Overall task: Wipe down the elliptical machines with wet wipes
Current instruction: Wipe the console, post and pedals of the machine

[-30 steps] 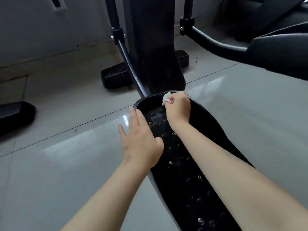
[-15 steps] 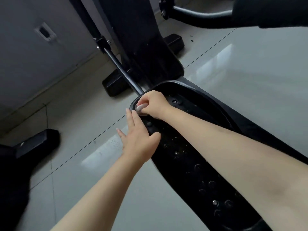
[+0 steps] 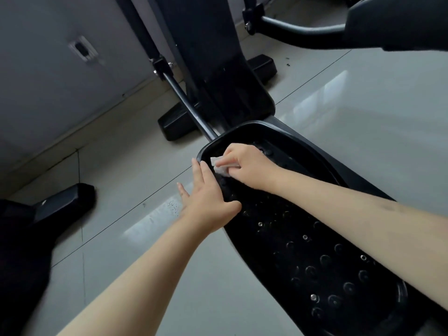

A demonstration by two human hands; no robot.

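- Head view, looking down: a long black studded plastic foot pedal (image 3: 303,258) of the elliptical sits above a glossy pale grey tiled floor (image 3: 363,117).
- The right hand (image 3: 247,167) curls its fingers around a small crumpled white wet wipe (image 3: 219,166) and presses it into the pedal's front left corner, inside the raised rim.
- The left hand (image 3: 208,202) lies along the pedal's left edge, fingers straight and together, thumb on the tread.
- A black upright column (image 3: 218,69) stands just beyond.

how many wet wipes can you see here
1: a white wipe held in the right hand, pressed on the front of the black pedal. The left hand holds none.
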